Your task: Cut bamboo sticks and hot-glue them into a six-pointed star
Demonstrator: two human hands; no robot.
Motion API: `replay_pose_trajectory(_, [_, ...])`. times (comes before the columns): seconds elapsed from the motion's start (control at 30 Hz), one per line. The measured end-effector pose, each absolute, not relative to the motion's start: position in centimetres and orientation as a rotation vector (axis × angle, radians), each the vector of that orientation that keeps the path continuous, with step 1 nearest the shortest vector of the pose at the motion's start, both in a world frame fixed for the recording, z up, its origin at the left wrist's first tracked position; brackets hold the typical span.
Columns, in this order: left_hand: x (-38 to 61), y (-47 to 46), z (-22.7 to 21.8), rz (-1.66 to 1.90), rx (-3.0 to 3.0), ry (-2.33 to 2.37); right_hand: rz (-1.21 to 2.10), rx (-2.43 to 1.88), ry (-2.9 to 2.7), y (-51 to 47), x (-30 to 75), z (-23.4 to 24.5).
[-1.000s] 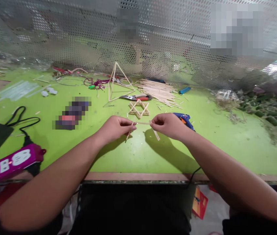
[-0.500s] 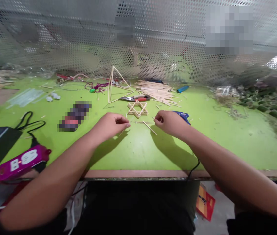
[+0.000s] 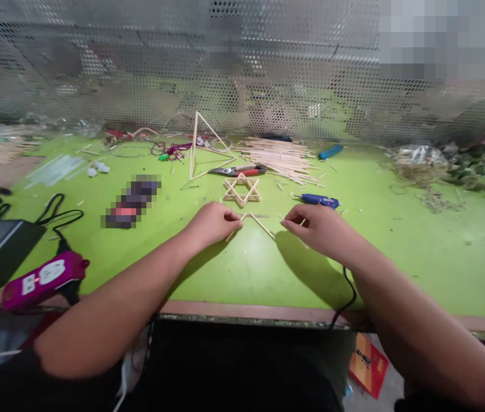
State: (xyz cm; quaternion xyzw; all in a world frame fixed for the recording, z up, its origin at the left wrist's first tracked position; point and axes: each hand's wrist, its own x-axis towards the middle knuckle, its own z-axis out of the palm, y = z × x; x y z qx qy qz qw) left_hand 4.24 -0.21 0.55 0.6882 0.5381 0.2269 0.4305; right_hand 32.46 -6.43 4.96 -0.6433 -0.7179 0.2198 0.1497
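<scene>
Between thumb and fingers, my left hand (image 3: 219, 223) pinches a thin wooden stick (image 3: 229, 234), slanted low over the table. Its upper end comes close to another short stick (image 3: 262, 226) lying on the green surface. My right hand (image 3: 305, 224) is closed on a second thin stick (image 3: 282, 218), whose lower end shows under the fingers. Just beyond both hands lies a six-pointed star (image 3: 242, 190) built of layered sticks. Behind my right hand rests a blue glue gun (image 3: 318, 200), its black cord running off the front edge.
Pliers (image 3: 242, 171) with red handles lie behind the star, beside a triangular stick frame (image 3: 194, 146) and a pile of sticks (image 3: 279, 157). A purple power strip (image 3: 47, 279) and black box (image 3: 4, 252) stand at left. Perforated metal (image 3: 160, 86) closes off the back.
My left hand has moved right, bringing its stick toward the loose one on the table. My right hand has shifted slightly right and nearer, exposing more of the glue gun. The camera view has shifted slightly.
</scene>
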Motion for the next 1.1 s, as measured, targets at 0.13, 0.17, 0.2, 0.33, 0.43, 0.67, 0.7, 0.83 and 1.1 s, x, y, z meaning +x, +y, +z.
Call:
replay_pose_trajectory(0.13, [4.8, -0.2, 0.5, 0.49, 1.759, 1.442, 0.748, -1.801, -1.988, -6.9, 33.7, 4.7])
replay_pose_trajectory(0.17, [4.9, -0.3, 0.6, 0.48, 1.761, 1.461, 0.756, -1.803, -1.995, -7.0, 33.7, 4.6])
replay_pose_trajectory(0.2, [5.0, -0.3, 0.7, 0.474, 1.76, 1.475, 0.751, -1.804, -2.009, -7.0, 33.6, 4.4])
replay_pose_trajectory(0.33, [5.3, -0.8, 1.4, 0.402, 1.764, 1.524, 0.729, -1.801, -2.051, -7.3, 33.4, 4.1])
replay_pose_trajectory(0.43, [5.4, -1.1, 2.2, 0.298, 1.812, 1.544, 0.693, -1.766, -2.095, -7.4, 33.6, 3.9])
replay_pose_trajectory(0.67, [5.6, -1.3, 2.7, 0.28, 1.852, 1.535, 0.654, -1.697, -2.092, -7.5, 33.3, 3.8])
replay_pose_trajectory(0.7, [5.5, -1.3, 2.6, 0.283, 1.848, 1.529, 0.647, -1.687, -2.09, -7.5, 33.2, 3.8])
replay_pose_trajectory(0.83, [4.7, -1.4, 2.4, 0.309, 1.836, 1.472, 0.62, -1.618, -2.15, -7.6, 32.7, 4.0])
replay_pose_trajectory(1.1, [1.8, -1.4, 3.9, 0.295, 1.999, 1.514, 0.582, -1.577, -1.991, -8.0, 33.6, 5.2])
